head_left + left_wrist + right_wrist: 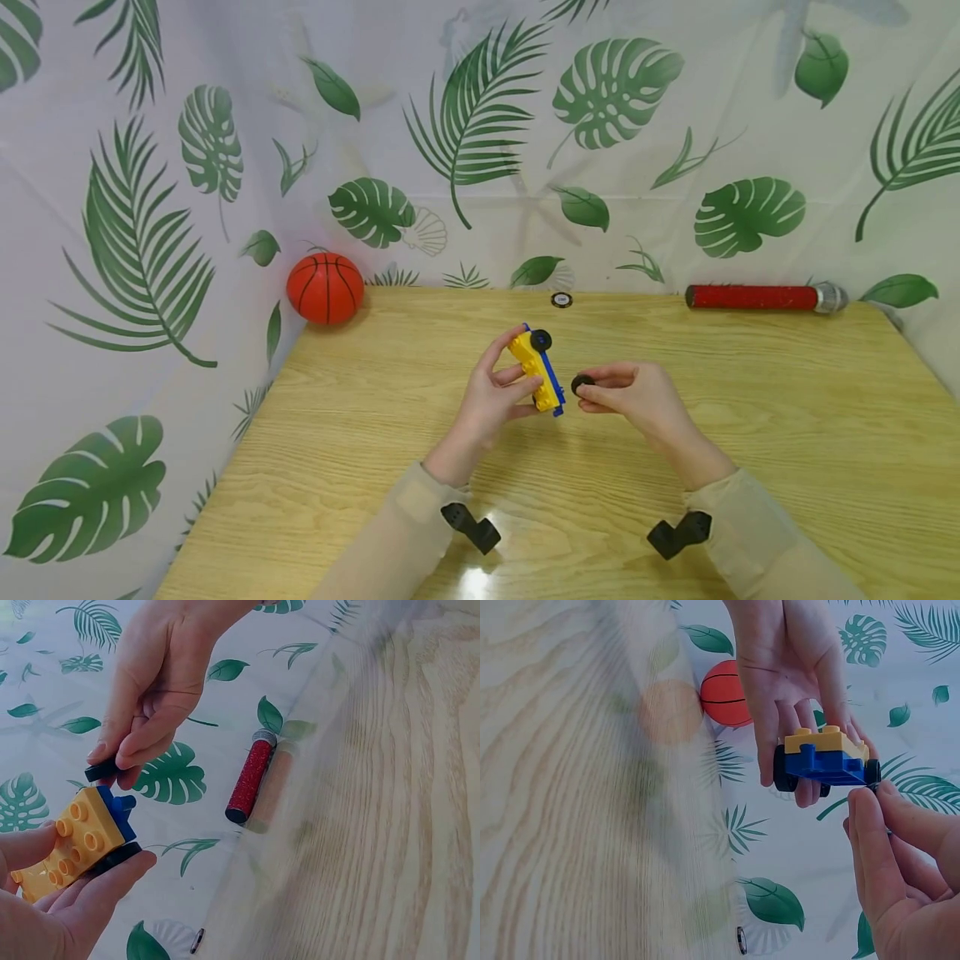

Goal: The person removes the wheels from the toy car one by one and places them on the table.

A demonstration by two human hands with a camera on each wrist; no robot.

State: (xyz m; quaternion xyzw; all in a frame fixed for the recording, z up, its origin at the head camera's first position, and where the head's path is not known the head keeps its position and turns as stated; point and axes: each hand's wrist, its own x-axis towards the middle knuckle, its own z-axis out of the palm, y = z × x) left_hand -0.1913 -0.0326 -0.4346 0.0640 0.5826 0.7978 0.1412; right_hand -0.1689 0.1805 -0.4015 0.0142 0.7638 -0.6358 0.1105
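While curled fingers of the left hand (486,402) grip the toy car (534,362) above the surface (352,442) and those of the right hand (647,398) pinch a wheel (581,382) just beside it, a slack pinch may drop the wheel, or off-centre pressure twist the car.

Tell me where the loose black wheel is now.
In the head view, the loose black wheel is pinched in the right hand, just right of the yellow-and-blue toy car in the left hand.
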